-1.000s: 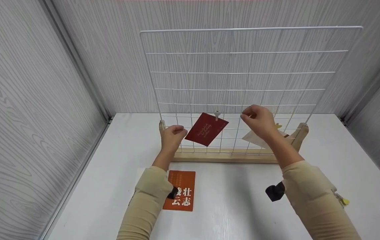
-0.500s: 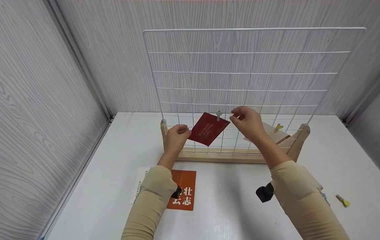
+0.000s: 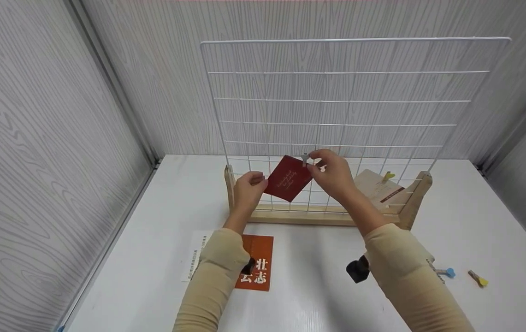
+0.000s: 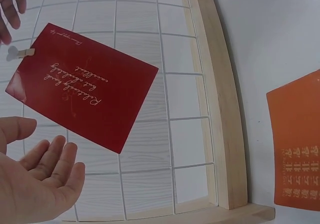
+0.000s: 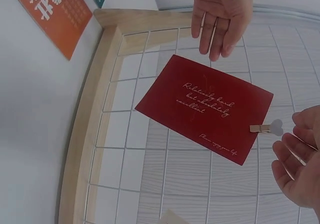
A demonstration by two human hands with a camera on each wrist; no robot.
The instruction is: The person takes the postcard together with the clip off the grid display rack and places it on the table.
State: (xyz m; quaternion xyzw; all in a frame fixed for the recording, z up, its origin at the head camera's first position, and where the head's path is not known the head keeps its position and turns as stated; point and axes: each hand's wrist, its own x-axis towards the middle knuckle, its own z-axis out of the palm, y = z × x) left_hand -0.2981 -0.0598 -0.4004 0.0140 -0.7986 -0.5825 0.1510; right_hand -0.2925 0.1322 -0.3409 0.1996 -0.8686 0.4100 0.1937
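A red card (image 3: 289,180) with pale script hangs tilted on the white wire grid (image 3: 355,40). At its upper right corner, a small wooden clothespin (image 5: 260,128) with a grey heart holds it. My right hand (image 3: 334,177) is beside this clothespin, fingers loosely bent; in the right wrist view a small gap separates fingertips and heart. Close to the card's left side is my left hand (image 3: 246,191), palm toward the card in the left wrist view, fingers relaxed and holding nothing.
A cream card (image 3: 375,186) hangs at the grid's lower right under a yellow clothespin (image 3: 388,176). The grid stands in a wooden base (image 3: 299,217). An orange booklet (image 3: 263,249) and white paper (image 3: 193,258) lie in front; blue (image 3: 446,272) and yellow clothespins (image 3: 478,278) lie right.
My right hand has moved left to the clothespin on the red card, uncovering the cream card. My left hand has shifted slightly right. The blue clothespin has come out from behind my right sleeve.
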